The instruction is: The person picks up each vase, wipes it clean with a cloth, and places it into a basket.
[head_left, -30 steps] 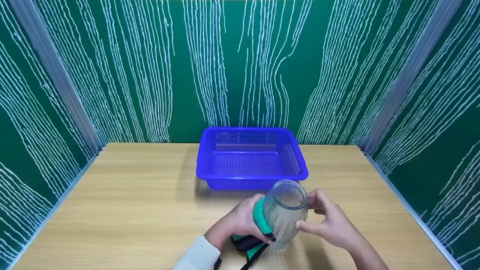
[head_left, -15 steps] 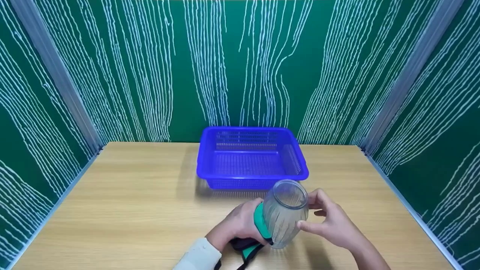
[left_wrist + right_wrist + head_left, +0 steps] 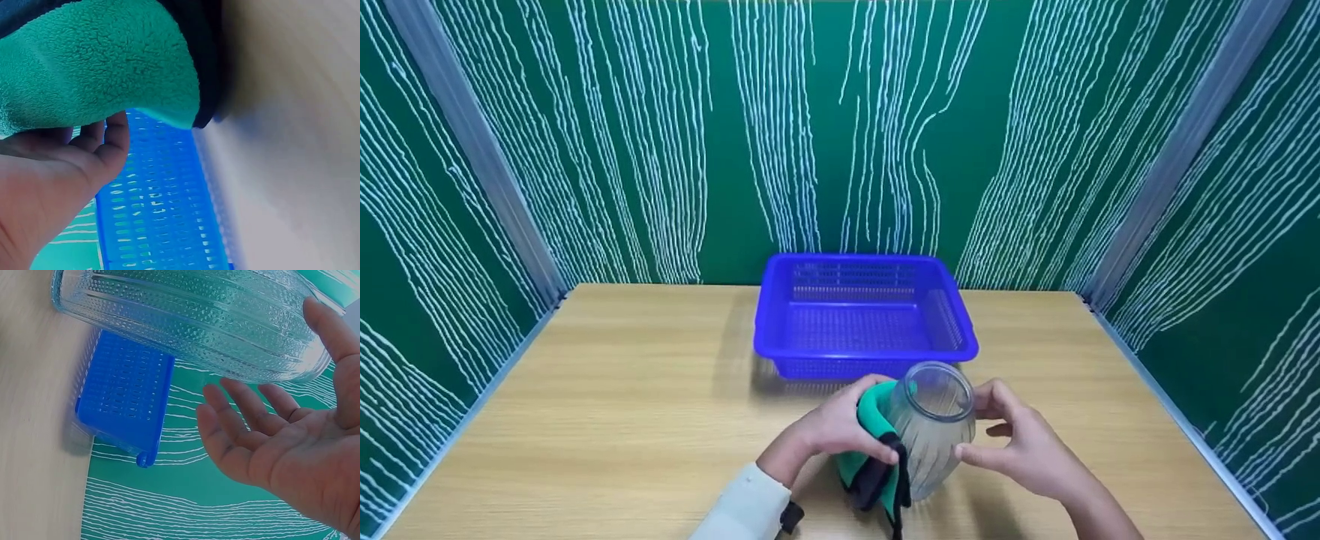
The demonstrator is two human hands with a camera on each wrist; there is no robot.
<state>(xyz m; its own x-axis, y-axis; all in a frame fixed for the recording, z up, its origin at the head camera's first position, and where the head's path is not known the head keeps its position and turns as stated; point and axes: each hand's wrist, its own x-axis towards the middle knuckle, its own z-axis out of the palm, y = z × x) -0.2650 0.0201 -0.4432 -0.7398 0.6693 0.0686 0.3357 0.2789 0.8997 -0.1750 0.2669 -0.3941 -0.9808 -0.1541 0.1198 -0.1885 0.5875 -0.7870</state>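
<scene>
A clear ribbed glass vase [image 3: 934,446], mouth upward, is near the front of the table. My right hand [image 3: 1024,446] holds its right side, thumb in front and fingers behind; the right wrist view shows the textured glass [image 3: 197,320] between thumb and fingertips. My left hand [image 3: 840,426] grips a green fleecy cloth [image 3: 873,407] with dark edging and presses it to the vase's left side. Part of the cloth hangs down toward the tabletop. In the left wrist view the cloth [image 3: 107,67] hides the thumb and the vase.
A blue perforated plastic basket [image 3: 862,354] stands just behind the vase, with nothing in it. The wooden table [image 3: 645,420] is bounded by green walls [image 3: 735,187] with white wavy lines. A small black item [image 3: 790,517] shows by the left sleeve.
My left hand has shifted slightly up and left, turning the cloth so that its dark-edged part now hangs beside the vase. My right hand and the vase stay almost in place.
</scene>
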